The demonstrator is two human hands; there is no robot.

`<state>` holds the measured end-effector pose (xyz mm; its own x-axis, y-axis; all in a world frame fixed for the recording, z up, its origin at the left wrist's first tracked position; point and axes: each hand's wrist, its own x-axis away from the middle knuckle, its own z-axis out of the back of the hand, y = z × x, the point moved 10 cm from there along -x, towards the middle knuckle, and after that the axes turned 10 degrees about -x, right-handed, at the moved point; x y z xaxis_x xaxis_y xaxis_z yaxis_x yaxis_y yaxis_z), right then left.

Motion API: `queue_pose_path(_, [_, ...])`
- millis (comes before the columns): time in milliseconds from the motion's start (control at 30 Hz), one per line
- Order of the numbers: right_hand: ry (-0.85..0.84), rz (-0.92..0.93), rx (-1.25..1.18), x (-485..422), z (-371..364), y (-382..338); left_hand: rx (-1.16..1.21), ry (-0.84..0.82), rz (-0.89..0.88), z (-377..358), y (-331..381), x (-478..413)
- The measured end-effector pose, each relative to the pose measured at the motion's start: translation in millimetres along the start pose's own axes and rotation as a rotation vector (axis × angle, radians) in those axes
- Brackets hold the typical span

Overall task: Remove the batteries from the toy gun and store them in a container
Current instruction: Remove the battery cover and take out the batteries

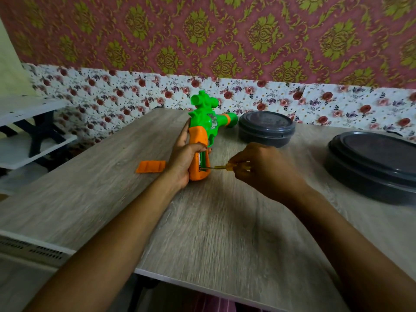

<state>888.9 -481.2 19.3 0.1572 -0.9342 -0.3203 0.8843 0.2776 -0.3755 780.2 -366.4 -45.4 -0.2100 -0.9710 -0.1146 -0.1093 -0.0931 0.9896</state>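
Toy gun (203, 122): stands on the butt of its orange handle mid-table (112, 199), muzzle pointing far and right; the battery bay (202, 168) in the handle is uncovered.
Left grip (182, 158): the hand's fingers are curled firmly round the orange handle.
Right grip (258, 167): its fingers pinch a small yellow-handled screwdriver (219, 167), whose tip is poked into the bay.
Batteries: not plainly visible, probably inside the handle.
Cover (150, 167): orange, lying loose just left of the gun.
Containers: the smaller dark one (266, 129) sits far behind the gun and the larger one (371, 163) at right; both are lidded.
Slip risk: the prying tip may skid off a cell and jab the left palm beside the bay.
Escape risk: a cell levered out suddenly may pop free and roll off the table.
Contact risk: hard levering may bend the bay's metal contacts.
Storage risk: with both lids on and both hands busy, freed cells may be left loose.
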Motion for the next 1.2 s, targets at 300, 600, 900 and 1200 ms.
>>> queue_pose_path(300, [-0.063,-0.064,-0.090,0,-6,11,-0.023,-0.018,-0.010,-3,5,4])
queue_pose_path(600, [-0.036,-0.067,-0.150,-2,-8,14,-0.039,-0.024,-0.010,-4,5,5])
queue_pose_path(900, [-0.054,-0.034,-0.204,-3,-11,15,-0.032,-0.027,-0.013,-6,4,6])
queue_pose_path(1200, [0.035,-0.039,-0.243,-3,-8,16,0.037,0.020,-0.009,1,1,-1])
